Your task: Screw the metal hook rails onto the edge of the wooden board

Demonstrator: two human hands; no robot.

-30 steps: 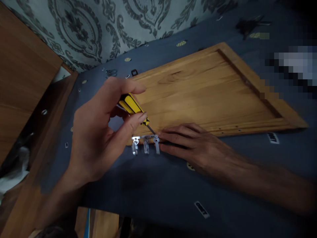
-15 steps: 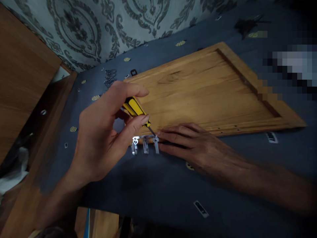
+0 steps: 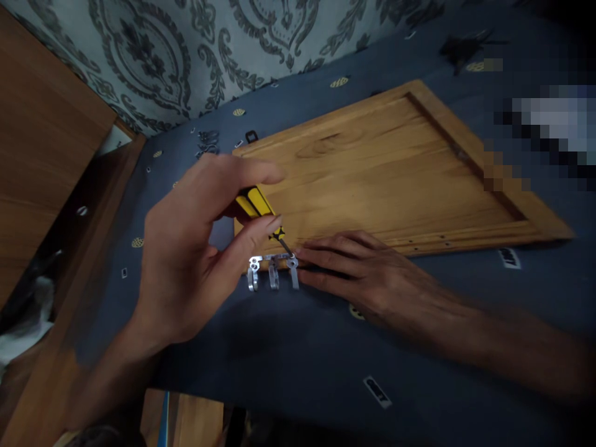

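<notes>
My left hand (image 3: 190, 248) is closed round the yellow and black handle of a screwdriver (image 3: 257, 202). The thumb rests low on the handle and the index finger stretches out above it. The tool's tip meets the right end of a silver metal hook rack (image 3: 273, 265), which lies along the near edge of a wooden panel (image 3: 372, 167). Three hooks hang over that edge. Flat on the edge lies my right hand (image 3: 363, 267), fingers stretched out, their tips beside the rack's right end and the screwdriver tip. Any screw under the tip is too small to make out.
A dark blue patterned cloth (image 3: 298, 360) lies under the panel. Small dark metal pieces (image 3: 208, 143) and a black square ring (image 3: 251, 136) lie beyond my left hand. A black object (image 3: 465, 49) sits at the far right. Wooden furniture (image 3: 51, 149) stands at left.
My left hand has shifted slightly on the screwdriver handle, with the handle tilted a little differently. The tip stays at the rack's right end, and my right hand holds its place.
</notes>
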